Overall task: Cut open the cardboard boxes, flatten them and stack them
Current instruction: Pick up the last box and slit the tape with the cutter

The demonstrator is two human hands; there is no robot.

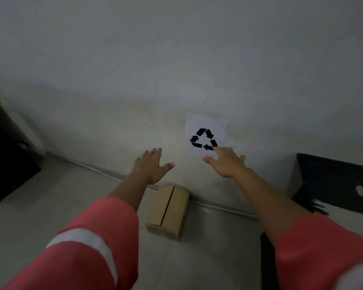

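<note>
Cardboard box [170,210], small, top seam parted, on floor [40,216] at wall [134,80] foot; hands, left hand [150,166] and right hand [226,162], above it, spread, empty, apart; advise lowering both to grip opposite sides.

**Workwear in coral red**

The left sleeve [88,254] and right sleeve [323,248] are made of coral-red cloth. The left one is crossed by a broad grey-white band [82,239]. The left hand [150,167] and right hand [226,162] are left uncovered.

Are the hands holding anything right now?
No. The left hand and right hand are both open and empty, above the cardboard box on the floor.
</note>
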